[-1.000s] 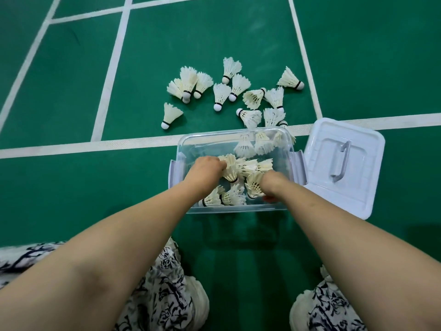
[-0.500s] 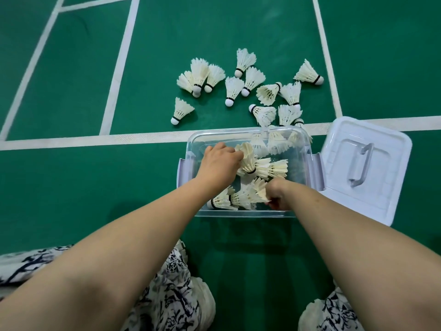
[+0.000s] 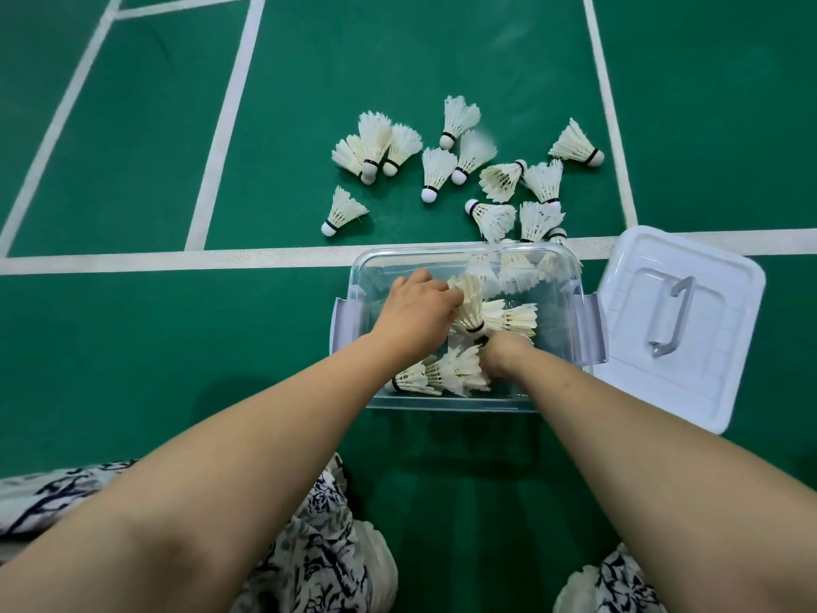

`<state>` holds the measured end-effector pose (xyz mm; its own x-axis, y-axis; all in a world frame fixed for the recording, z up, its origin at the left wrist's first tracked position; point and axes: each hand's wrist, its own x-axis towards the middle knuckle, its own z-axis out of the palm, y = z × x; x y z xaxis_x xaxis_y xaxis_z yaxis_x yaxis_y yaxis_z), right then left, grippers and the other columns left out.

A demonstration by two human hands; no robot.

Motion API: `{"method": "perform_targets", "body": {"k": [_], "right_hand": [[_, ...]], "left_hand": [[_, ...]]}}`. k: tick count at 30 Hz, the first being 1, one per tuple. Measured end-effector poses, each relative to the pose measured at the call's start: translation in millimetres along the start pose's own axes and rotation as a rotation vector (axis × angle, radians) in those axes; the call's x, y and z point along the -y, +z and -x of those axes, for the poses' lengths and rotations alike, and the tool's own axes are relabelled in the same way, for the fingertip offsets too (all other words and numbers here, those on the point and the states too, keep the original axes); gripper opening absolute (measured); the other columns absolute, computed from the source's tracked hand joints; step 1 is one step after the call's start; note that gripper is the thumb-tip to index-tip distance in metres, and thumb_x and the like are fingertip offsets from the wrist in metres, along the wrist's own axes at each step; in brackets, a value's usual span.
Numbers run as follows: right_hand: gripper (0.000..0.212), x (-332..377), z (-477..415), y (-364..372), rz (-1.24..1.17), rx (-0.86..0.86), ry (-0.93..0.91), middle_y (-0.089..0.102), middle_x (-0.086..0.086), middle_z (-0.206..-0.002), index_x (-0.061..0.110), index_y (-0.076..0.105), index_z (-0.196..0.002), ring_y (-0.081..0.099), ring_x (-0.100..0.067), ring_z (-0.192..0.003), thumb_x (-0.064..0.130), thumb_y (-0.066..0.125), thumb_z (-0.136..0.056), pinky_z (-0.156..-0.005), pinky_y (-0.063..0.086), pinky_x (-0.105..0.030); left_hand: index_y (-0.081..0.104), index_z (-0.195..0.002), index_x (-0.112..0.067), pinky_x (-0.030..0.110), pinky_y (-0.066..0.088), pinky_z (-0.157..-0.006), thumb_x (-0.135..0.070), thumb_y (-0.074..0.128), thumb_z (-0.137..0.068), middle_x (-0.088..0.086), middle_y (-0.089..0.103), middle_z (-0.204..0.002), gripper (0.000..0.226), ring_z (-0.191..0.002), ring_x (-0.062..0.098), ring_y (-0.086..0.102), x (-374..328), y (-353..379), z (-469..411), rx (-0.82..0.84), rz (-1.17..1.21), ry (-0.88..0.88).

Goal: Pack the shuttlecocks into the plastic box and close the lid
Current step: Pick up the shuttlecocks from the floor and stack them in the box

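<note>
**Green court, both hands down in the box**

Green floor [image 3: 132, 347] runs all round, crossed by white lines [image 3: 177, 257]. The clear box [image 3: 420, 253] sits on it just this side of one line, open at the top. Its white lid [image 3: 707, 391] lies flat on the floor to the right, close against the box's right clasp [image 3: 590, 329], with the handle [image 3: 670, 320] facing up. A matching clasp [image 3: 347, 325] sticks out on the left side.

Both of the person's hands are inside the box. The left hand [image 3: 415, 311] is knuckles-up, its fingers bent round the feathers of the top shuttlecock [image 3: 469, 303], which lies on the heap with its cork toward the person. The right hand [image 3: 504, 356] is turned down, its fingers buried among the packed shuttlecocks [image 3: 442, 373]. From where I stand I cannot tell whether it grips anything or how far it is closed. More of them lie along the near wall and toward the far right corner.

Beyond the far wall the loose shuttlecocks [image 3: 437, 170] are scattered over the floor, some touching each other. The nearest ones are right up against the box and show partly through it. One stray [image 3: 342, 210] lies apart on the left, and another stray [image 3: 577, 146] lies apart at the far right, by a line.

Below the arms show black-and-white patterned trousers [image 3: 318, 546] and pale shoes [image 3: 380, 559].
</note>
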<state>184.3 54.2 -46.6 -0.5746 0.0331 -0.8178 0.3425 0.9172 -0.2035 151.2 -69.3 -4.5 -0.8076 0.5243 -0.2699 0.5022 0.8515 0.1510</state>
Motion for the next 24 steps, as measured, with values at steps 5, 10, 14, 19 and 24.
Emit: {"method": "perform_targets", "body": {"k": [5,10,14,19,24], "right_hand": [[0.025,-6,4,-12,-0.069,-0.154,-0.061,0.064,-0.015,-0.114,0.005,0.063,-0.108,0.058,-0.03,-0.098,0.014,0.046,-0.093,-0.079,0.044,-0.032],[0.026,-13,20,-24,-0.292,-0.201,-0.145,0.069,-0.009,-0.105,0.011,0.065,-0.105,0.062,-0.026,-0.093,0.027,0.064,-0.085,-0.076,0.047,-0.03],[0.066,-22,35,-27,-0.497,-0.361,-0.22,0.059,-0.003,-0.116,0.017,0.044,-0.131,0.059,-0.021,-0.099,0.032,0.076,-0.075,-0.077,0.048,-0.028],[0.051,-31,48,-28,-0.37,-0.662,-0.42,0.049,-0.001,-0.13,0.025,0.055,-0.124,0.044,-0.022,-0.121,0.036,0.072,-0.077,-0.101,0.038,-0.034],[0.027,-38,56,-30,-0.142,-0.716,-0.348,0.069,0.0,-0.102,0.022,0.07,-0.097,0.047,-0.022,-0.11,0.043,0.058,-0.087,-0.08,0.033,-0.03]], "left_hand": [[0.055,-0.104,-0.017,0.035,0.033,-0.082,-0.012,0.047,-0.092,0.002,0.059,-0.105,0.015,-0.106,0.024,0.042,-9,0,-2,0.026,-0.04,0.03],[0.054,-0.104,-0.018,0.034,0.034,-0.083,-0.007,0.052,-0.085,0.001,0.057,-0.108,0.021,-0.108,0.024,0.042,-14,-10,2,0.01,-0.074,0.045],[0.057,-0.108,-0.02,0.035,0.033,-0.085,-0.014,0.048,-0.09,0.002,0.056,-0.11,0.02,-0.113,0.025,0.039,-17,-20,5,0.019,-0.067,0.041],[0.057,-0.114,-0.025,0.035,0.032,-0.085,-0.024,0.046,-0.094,0.001,0.054,-0.117,0.023,-0.116,0.024,0.037,-27,-25,3,0.027,-0.128,0.13],[0.059,-0.117,-0.024,0.036,0.034,-0.091,-0.025,0.046,-0.096,0.002,0.051,-0.124,0.025,-0.12,0.023,0.038,-32,-23,4,-0.044,-0.008,0.072]]}}
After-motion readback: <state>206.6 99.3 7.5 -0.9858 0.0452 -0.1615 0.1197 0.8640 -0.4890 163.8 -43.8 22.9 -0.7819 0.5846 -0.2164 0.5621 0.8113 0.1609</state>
